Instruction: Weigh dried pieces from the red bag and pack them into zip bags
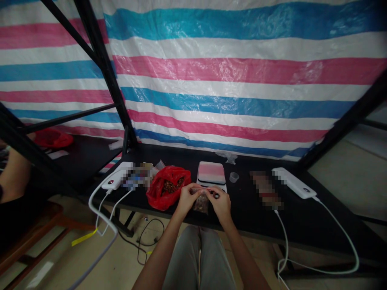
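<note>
My left hand (188, 199) and my right hand (221, 202) meet over the front edge of a black table (250, 217). Both pinch the top of a small clear plastic bag (201, 204) holding brownish bits, which hangs between them. Just left of my left hand, a red plastic bag (167, 187) lies open, with similar brown pieces inside. Behind my hands is a flat digital scale (211, 173) with a glossy top. Its front edge is partly hidden by my fingers.
A small clear plastic cup (234, 177) stands right of the scale. White power banks (116, 176) (293, 182) with white cables lie at both sides, near blurred items. A striped tarp hangs behind the table. Another person's arm (15, 173) shows at far left.
</note>
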`<state>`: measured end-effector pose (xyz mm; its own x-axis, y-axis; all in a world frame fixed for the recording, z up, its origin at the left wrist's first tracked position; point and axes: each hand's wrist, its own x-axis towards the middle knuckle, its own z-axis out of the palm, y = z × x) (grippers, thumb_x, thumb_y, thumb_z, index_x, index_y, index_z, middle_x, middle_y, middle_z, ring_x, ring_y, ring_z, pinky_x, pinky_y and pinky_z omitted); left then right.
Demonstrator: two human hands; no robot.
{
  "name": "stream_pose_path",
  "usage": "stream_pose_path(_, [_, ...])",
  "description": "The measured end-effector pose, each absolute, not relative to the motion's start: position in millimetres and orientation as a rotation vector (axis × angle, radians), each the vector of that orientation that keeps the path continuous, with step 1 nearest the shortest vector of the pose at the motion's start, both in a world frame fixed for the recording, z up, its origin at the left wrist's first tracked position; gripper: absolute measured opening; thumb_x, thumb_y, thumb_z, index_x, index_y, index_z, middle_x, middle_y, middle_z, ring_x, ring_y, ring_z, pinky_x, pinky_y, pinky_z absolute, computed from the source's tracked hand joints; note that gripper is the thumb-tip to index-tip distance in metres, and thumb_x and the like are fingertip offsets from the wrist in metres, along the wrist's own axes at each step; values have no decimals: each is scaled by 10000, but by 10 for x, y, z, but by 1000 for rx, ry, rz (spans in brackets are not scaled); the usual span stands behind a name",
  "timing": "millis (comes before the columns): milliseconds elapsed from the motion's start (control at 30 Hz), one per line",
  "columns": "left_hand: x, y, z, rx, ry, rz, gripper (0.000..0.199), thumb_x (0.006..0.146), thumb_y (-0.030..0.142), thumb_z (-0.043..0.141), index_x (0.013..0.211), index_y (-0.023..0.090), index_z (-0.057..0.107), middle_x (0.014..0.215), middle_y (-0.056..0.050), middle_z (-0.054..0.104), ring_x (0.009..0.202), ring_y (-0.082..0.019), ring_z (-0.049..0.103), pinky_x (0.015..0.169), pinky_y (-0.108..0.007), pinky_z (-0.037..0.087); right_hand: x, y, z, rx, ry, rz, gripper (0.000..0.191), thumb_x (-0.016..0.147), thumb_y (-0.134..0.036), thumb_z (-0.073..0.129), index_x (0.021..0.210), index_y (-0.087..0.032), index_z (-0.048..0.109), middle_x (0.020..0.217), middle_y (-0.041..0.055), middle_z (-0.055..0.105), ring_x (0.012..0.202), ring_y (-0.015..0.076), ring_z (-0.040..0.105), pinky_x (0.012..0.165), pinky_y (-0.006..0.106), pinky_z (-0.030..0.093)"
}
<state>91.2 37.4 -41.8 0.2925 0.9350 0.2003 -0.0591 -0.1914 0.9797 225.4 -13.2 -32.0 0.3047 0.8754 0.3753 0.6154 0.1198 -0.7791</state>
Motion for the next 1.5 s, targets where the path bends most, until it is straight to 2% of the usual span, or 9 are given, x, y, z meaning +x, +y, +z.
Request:
stream_pose_path(333, [894, 315, -401, 1584, 983, 1125, 181, 722, 300, 613, 713, 128, 668, 659, -49, 665, 624, -161, 604, 591, -222, 449, 2196, -186, -353, -1618, -1399, 291, 264, 770, -420, 534, 744, -204, 684, 733, 33, 648, 647, 155, 566, 632, 249, 429])
stream_pose_path(500, [700, 192, 4, 1778, 871, 1040, 222, 808, 255, 501, 842, 190, 711, 793, -39, 703, 757, -183, 636, 722, -240, 458, 2239, -169, -232, -1370, -1269, 532, 210, 743, -354, 568, 710, -187, 691, 770, 61, 678, 745, 194, 609, 651, 270, 463])
stream_pose_path(733, [284, 448, 638, 1939, 738, 891, 273, 829, 278, 470, 903, 137, 691, 836, -59, 693, 792, -183, 616, 735, -249, 450, 2050, 8, 208, -1242, -1335, 596, 234, 735, -376, 593, 728, -169, 701, 614, 30, 640, 499, 129, 526, 450, 225, 394])
stream_pose_path(900, [-200, 1256, 845, 1987, 1028, 1066, 328, 805, 375, 468, 877, 125, 667, 862, -67, 680, 836, -200, 592, 743, -264, 434, 2413, 441, 311, -1296, -1381, 466, 359, 840, -396, 444, 1109, -204, 583, 970, 56, 669, 707, 153, 604, 576, 244, 463])
stream_pose_path(1067, [-561, 2137, 617, 2109, 1349, 752, 329, 740, 394, 489, 799, 124, 668, 735, -51, 666, 704, -187, 585, 651, -255, 422, 3220, 975, 266, -2012, -1590, -29, 331, 844, -237, 413, 1154, -237, 532, 1089, 36, 621, 938, 169, 583, 776, 273, 450])
stream_pose_path(1233, [-426, 2484, 203, 2161, 1360, 630, 186, 680, 265, 542, 704, 126, 662, 648, -47, 650, 631, -189, 592, 614, -269, 438, 3569, 1368, 141, -2174, -1681, -173, 420, 747, -119, 521, 1165, -163, 531, 1131, 113, 586, 1083, 236, 499, 837, 312, 405])
stream_pose_path(1333, [-319, 2531, 82, 2212, 1352, 678, 229, 645, 181, 580, 856, 128, 652, 850, -81, 663, 827, -222, 603, 754, -308, 452, 3604, 1484, 61, -2227, -1723, -207, 384, 708, -74, 544, 1084, -139, 582, 1059, 145, 616, 1052, 260, 511, 830, 347, 388])
stream_pose_path(1433, [-335, 2535, 114, 2265, 1350, 821, 398, 697, 172, 561, 1090, 113, 557, 1135, -138, 557, 1096, -251, 484, 951, -382, 353, 3622, 1532, 46, -2229, -1736, -215, 303, 717, -41, 505, 985, -117, 624, 973, 166, 642, 1022, 275, 527, 882, 413, 328])
stream_pose_path(1500, [-390, 2501, 202, 2295, 1331, 880, 368, 748, 187, 528, 1111, 125, 538, 1172, -132, 521, 1138, -241, 442, 998, -398, 305, 3625, 1548, 94, -2192, -1727, -205, 283, 758, -67, 466, 987, -109, 626, 969, 181, 640, 1030, 298, 520, 907, 466, 287])
